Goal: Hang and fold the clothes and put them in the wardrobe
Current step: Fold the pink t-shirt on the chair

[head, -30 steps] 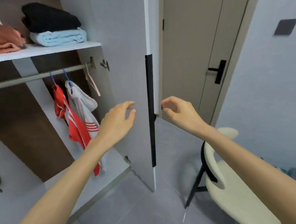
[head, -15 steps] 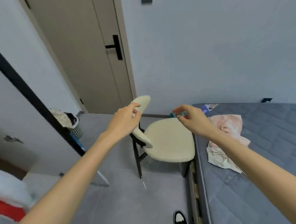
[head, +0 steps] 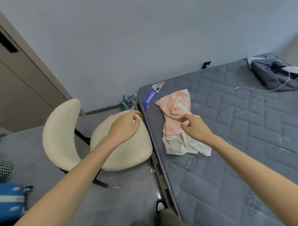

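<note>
To the right, a grey quilted mattress (head: 239, 152), with a crumpled pink and cream garment (head: 174, 110) lying on it near the left edge. At the far corner of the mattress, a dark grey folded cloth (head: 272, 76). Just beside the mattress, a cream upholstered chair (head: 61, 132). Left hand (head: 124, 128) above the chair seat, fingers loosely bent, holding nothing. Right hand (head: 195, 127) over the garment, fingers also relaxed and empty; contact with the fabric not possible to tell. At the left edge, a mesh basket (head: 2, 168), mostly cut off, contents hidden.
</note>
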Demonstrator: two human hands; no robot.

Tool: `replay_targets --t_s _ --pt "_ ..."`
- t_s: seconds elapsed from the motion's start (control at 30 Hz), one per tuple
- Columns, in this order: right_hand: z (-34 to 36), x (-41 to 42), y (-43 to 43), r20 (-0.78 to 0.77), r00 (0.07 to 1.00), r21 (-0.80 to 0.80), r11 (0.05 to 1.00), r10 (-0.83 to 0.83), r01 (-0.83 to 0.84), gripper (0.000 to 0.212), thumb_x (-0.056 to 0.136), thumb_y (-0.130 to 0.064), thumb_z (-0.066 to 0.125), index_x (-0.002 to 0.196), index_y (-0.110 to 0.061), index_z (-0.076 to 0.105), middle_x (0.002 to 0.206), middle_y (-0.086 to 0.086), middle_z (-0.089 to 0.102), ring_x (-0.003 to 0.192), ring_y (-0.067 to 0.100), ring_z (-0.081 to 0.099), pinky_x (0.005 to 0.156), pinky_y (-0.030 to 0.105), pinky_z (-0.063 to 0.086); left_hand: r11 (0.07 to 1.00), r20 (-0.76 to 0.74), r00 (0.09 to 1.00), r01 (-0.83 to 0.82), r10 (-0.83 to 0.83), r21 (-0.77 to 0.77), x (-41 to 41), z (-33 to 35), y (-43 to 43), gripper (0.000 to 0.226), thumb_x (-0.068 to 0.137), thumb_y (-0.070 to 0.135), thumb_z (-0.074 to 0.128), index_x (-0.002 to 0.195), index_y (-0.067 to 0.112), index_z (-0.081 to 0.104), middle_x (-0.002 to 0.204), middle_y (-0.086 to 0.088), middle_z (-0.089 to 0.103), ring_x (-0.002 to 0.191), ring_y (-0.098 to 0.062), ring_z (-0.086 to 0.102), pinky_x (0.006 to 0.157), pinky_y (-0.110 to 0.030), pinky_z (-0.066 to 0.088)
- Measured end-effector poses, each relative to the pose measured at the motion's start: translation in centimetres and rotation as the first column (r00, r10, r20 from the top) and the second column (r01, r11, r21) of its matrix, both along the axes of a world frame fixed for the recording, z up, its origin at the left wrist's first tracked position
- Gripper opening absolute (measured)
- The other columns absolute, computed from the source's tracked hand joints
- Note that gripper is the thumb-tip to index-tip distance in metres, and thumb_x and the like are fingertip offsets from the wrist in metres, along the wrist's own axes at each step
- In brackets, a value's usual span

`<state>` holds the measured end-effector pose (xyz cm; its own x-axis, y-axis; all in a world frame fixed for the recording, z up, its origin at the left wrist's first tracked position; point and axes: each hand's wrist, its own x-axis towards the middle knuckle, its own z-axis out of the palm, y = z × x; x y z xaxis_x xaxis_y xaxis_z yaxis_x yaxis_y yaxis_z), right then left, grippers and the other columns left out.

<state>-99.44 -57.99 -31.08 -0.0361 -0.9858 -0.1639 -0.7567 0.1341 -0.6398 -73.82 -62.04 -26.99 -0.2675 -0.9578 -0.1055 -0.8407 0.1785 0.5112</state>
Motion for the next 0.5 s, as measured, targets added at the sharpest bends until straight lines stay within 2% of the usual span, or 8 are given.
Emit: replay_targets --t_s 0.1,0.3,0.4,0.5 --pt "-2.9 -2.3 -1.9 -0.008 0.998 0.101 0.993 -0.064 0.065 0.033 0.09 -0.007 0.051 0.121 -0.009 0.06 0.127 0.004 0.06 0.114 0.02 0.054 0.087 0.023 0.038 0.998 0.004 0.999 0.033 -0.033 0.058 -2.6 -3.3 -2.9 0.036 0.095 0.025 0.047 0.131 0.021 0.052 0.113 0.003 0.065 0.102 -0.021 0.061 0.089 -0.039 0.049" --pt "-9.7 -5.1 -5.9 -0.045 0.98 0.237 0.951 -0.195 0.2 0.032 0.089 -0.011 0.052 0.12 -0.013 0.059 0.131 0.007 0.054 0.111 0.022 0.053 0.083 0.023 0.035 0.961 0.008 0.988 0.146 -0.153 0.234 -6.5 -11.7 -8.7 0.04 0.097 0.024 0.046 0.136 0.019 0.046 0.119 0.0 0.061 0.104 -0.02 0.057 0.086 -0.035 0.046" --pt "-13.5 -5.9 -8.1 -0.06 0.967 0.278 0.926 -0.247 0.254 0.032 0.09 -0.011 0.05 0.121 -0.013 0.056 0.133 0.006 0.052 0.117 0.02 0.047 0.083 0.024 0.034 0.938 -0.002 0.98 0.191 -0.199 0.291 -8.6 -16.4 -11.5 0.041 0.097 0.023 0.045 0.137 0.017 0.045 0.122 -0.003 0.059 0.108 -0.022 0.055 0.089 -0.035 0.045" --pt "-17.5 -6.3 -10.2 -0.096 0.938 0.341 0.875 -0.333 0.345 0.033 0.091 -0.013 0.049 0.124 -0.015 0.054 0.132 0.008 0.05 0.119 0.021 0.047 0.084 0.027 0.037 0.908 -0.007 0.963 0.255 -0.268 0.331 -10.8 -21.5 -14.1 0.037 0.097 0.025 0.044 0.133 0.016 0.047 0.12 -0.006 0.058 0.106 -0.022 0.055 0.084 -0.033 0.045"
